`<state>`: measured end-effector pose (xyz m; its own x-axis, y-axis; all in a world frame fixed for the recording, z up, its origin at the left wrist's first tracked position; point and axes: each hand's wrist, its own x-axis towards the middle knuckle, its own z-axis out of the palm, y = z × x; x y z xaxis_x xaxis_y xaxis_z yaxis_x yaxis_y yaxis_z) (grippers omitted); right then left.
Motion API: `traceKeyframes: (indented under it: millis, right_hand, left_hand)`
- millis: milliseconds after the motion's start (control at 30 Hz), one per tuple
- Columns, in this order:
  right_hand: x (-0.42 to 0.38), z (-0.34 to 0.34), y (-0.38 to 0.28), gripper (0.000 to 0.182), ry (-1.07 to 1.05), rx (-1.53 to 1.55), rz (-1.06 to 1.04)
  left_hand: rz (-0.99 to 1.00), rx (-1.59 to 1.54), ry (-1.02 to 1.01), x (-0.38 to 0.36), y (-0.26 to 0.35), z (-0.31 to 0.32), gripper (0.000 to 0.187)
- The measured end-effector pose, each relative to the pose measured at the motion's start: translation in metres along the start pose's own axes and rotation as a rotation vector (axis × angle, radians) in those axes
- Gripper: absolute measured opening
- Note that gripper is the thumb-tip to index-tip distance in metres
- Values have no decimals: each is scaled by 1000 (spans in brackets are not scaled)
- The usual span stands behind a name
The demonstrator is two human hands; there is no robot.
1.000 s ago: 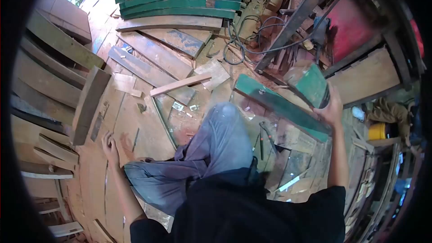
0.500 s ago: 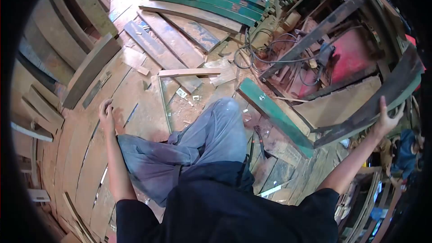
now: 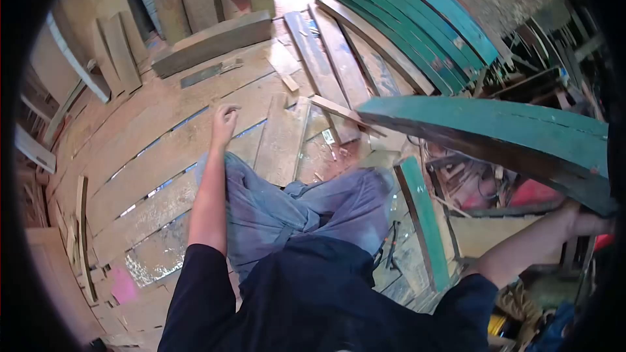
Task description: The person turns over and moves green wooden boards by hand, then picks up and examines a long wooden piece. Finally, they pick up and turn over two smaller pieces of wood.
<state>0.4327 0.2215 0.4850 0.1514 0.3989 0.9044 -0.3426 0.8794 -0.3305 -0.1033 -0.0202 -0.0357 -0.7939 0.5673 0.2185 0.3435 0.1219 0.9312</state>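
Curved beam (image 3: 482,119) aloft at right, right hand (image 3: 587,223) by its underside.
Right grip cannot be told, fingers hidden. Left hand (image 3: 225,122) empty, half-open, well apart. Weight best shared by both hands, far end kept clear of stack (image 3: 417,32).

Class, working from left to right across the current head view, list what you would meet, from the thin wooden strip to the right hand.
Thin wooden strip → pink patch → left hand → small white card → narrow green board → right hand.
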Motion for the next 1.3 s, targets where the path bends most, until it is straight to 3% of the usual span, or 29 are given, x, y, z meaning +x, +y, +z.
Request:
traceKeyframes:
  millis: [67,167,267,400,467,533,567,600,633,733,900,1100,1133,1233,1300]
  right_hand:
    - [2,-5,33,56,204,107,-85]
    - [-24,51,69,46,507,-86,-106]
    - [-48,114,94,46,477,-83,-11]
    - [-55,126,135,52,257,179,149]
    - [-59,130,149,52,85,-367,-461]
    - [-68,135,151,52,110,-511,-518]
    - [-68,136,143,52,231,-387,-268]
    - [-70,136,140,52,268,-305,-134]
    - [-72,136,137,52,311,-218,-3]
    - [-73,127,142,53,209,-88,35]
    - [-99,133,136,56,165,26,136]
    - [-115,148,137,73,161,57,443]
    - [-116,155,140,75,153,17,484]
    - [-108,176,154,76,54,-21,529]
    - [-104,192,162,76,77,-70,590]
  left_hand:
    - [-62,-51,-23,0,2,1,21]
    - [-339,-172,-160,-3,20,-3,28]
    - [-246,-196,-140,-2,-1,-2,43]
    - [-116,26,-186,-7,23,-7,86]
    - [-27,187,-281,-10,34,-12,107]
    - [-97,220,-456,-13,49,-12,117]
    - [-129,235,-542,-14,53,-10,123]
    - [27,302,-588,-14,49,-5,120]
    - [61,314,-579,-14,39,1,120]
    - [210,238,-525,-9,5,18,115]
    - [58,234,-550,-7,-10,21,99]
    - [7,211,-499,3,-29,23,79]
    - [-70,208,-436,2,-16,16,64]
    - [-194,282,-274,0,13,3,57]
    - [-215,253,-134,-1,3,8,43]
